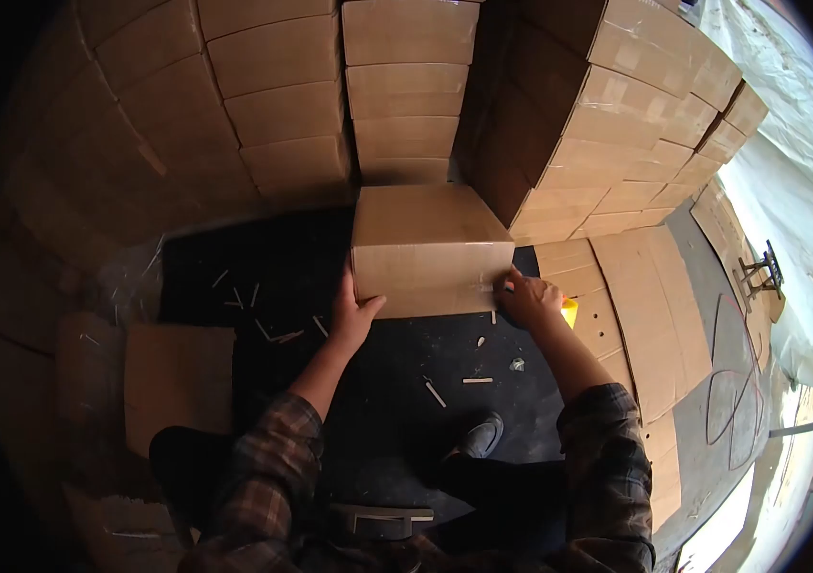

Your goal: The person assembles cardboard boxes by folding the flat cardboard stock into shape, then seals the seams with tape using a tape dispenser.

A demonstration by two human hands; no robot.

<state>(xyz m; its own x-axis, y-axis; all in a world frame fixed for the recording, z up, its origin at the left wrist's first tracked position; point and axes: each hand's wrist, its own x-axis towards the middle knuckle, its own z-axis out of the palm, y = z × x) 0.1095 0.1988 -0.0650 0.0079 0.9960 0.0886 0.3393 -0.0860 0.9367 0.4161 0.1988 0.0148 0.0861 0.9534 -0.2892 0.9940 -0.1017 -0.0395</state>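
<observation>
A closed cardboard box (433, 272) is in front of me, over the black floor mat, with stacked cartons just beyond it. My left hand (357, 307) grips its left side, thumb lying across the near face and the other fingers out of sight around the edge. At the lower right corner my right hand (531, 298) is closed on the box, its fingers bent against that edge. Something bright yellow (570, 311) shows partly from behind my right wrist.
Tall carton stacks (278, 86) stand at the back and left, and another stack (621, 124) on the right. Flattened cardboard (655, 315) covers the floor at right. Small scraps (434, 393) litter the black mat (378, 382). A small stool (762, 272) stands near white sheeting (798, 172).
</observation>
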